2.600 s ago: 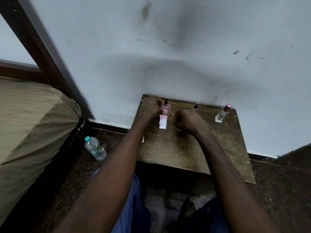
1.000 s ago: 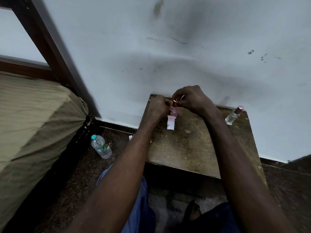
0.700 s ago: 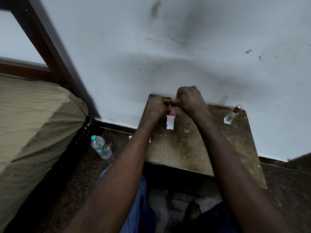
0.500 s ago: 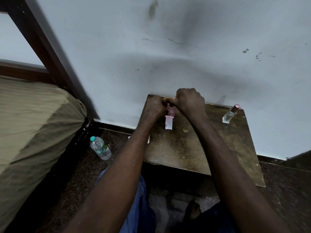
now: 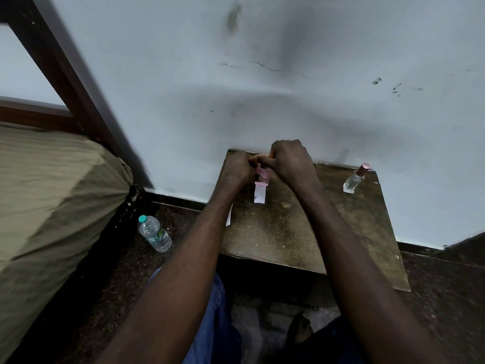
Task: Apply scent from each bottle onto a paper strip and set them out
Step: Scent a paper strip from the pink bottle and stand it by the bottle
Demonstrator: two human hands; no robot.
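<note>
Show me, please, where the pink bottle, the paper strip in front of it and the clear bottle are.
pink bottle [image 5: 263, 176], head view, lower body.
paper strip [image 5: 259, 194], head view, middle.
clear bottle [image 5: 352, 183], head view, glass body.

Table [image 5: 301, 232] clear between pink bottle [image 5: 263, 176] and clear bottle [image 5: 353, 181].

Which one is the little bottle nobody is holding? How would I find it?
Look at the small brown table pushed against the wall. At its far right corner stands the clear glass bottle, apart from both hands. Its shiny pinkish cap and see-through body set it apart from the pink bottle between the hands and the big water bottle on the floor.
</note>
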